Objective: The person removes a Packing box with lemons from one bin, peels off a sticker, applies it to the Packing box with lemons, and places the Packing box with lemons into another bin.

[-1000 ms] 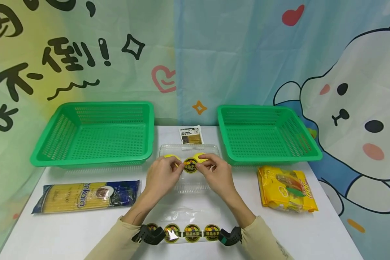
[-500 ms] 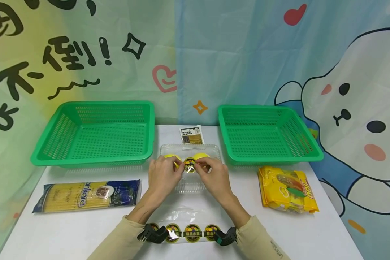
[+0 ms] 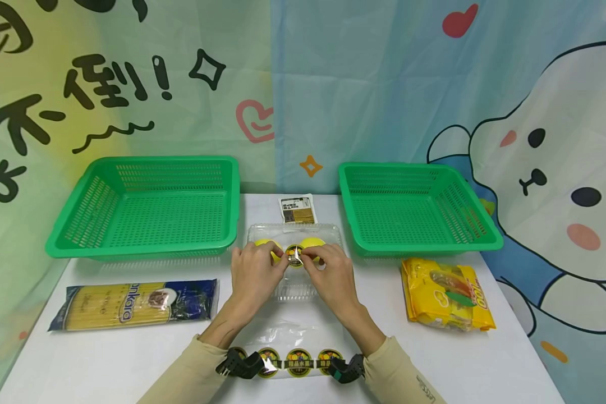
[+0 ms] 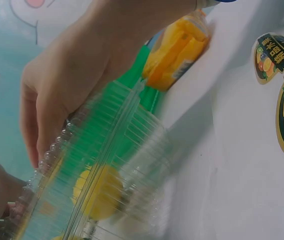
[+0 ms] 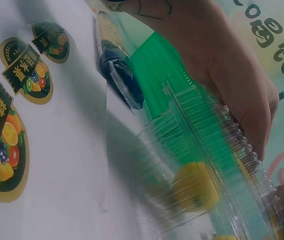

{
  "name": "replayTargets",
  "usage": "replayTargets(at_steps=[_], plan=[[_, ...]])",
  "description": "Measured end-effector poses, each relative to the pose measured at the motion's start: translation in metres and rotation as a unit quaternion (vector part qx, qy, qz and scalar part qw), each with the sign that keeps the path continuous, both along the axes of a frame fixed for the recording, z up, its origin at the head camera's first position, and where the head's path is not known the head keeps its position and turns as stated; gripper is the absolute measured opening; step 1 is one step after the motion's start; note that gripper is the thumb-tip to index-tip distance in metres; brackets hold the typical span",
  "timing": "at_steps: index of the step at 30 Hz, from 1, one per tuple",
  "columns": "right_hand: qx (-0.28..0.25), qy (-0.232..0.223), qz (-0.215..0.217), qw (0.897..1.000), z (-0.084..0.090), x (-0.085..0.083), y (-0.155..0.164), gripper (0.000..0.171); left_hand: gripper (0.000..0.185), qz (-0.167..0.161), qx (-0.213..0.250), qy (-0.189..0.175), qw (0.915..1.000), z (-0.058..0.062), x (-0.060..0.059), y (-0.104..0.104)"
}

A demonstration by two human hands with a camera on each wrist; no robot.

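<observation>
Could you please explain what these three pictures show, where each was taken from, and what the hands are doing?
There is no machine here: a person works with two bare hands. The wide picture comes from a head-worn camera; the other two come from cameras strapped to each wrist, looking sideways across the table. The left hand and right hand together pinch a round sticker over a clear plastic box holding yellow fruits. Around them lie two green baskets, a spaghetti packet, a yellow snack bag, a small sachet and a sticker strip.
</observation>
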State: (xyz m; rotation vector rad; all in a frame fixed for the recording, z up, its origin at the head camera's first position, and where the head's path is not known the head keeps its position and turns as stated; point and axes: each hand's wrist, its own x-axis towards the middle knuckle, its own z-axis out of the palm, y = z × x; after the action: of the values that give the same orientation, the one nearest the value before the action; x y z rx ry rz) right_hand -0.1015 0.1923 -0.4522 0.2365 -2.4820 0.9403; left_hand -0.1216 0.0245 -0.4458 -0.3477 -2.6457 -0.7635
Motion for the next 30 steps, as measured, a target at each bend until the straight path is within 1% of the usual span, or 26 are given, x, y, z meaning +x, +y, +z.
replayTargets(at_steps=[7,10,14,17,19,22,24,25,27,30], plan=[[0.008,0.004,-0.001,1.000,0.000,0.001,-0.001,0.008,0.012,-0.001,0.002,0.015,0.9999,0.000,0.000,-0.002],[0.012,-0.002,-0.002,1.000,0.001,0.001,-0.002,0.009,0.011,-0.010,-0.006,0.031,0.9995,-0.001,0.001,-0.002],[0.014,-0.012,-0.008,1.000,0.003,0.000,-0.002,0.006,0.004,-0.019,-0.022,0.055,0.9981,-0.003,0.002,-0.003],[0.013,-0.015,-0.018,1.000,0.003,-0.001,-0.004,0.006,0.006,-0.030,-0.039,0.074,0.9961,-0.005,0.004,-0.005],[0.011,-0.016,-0.024,1.000,0.003,-0.001,-0.005,0.006,0.012,-0.036,-0.059,0.095,0.9931,-0.008,0.007,-0.007],[0.007,-0.022,-0.031,0.999,0.004,0.000,-0.005,0.005,0.024,-0.041,-0.091,0.134,0.9860,-0.014,0.010,-0.010],[0.003,-0.023,-0.033,0.999,0.005,0.000,-0.005,0.005,0.032,-0.045,-0.101,0.147,0.9829,-0.017,0.013,-0.012],[-0.002,-0.024,-0.033,0.999,0.005,0.001,-0.004,0.004,0.037,-0.049,-0.100,0.148,0.9828,-0.019,0.014,-0.013],[-0.016,-0.024,-0.031,0.999,0.006,0.001,-0.001,0.004,0.050,-0.056,-0.088,0.133,0.9856,-0.021,0.018,-0.016],[-0.044,-0.004,-0.020,0.999,0.006,0.004,0.008,0.004,0.076,-0.062,-0.059,0.086,0.9926,-0.025,0.026,-0.020]])
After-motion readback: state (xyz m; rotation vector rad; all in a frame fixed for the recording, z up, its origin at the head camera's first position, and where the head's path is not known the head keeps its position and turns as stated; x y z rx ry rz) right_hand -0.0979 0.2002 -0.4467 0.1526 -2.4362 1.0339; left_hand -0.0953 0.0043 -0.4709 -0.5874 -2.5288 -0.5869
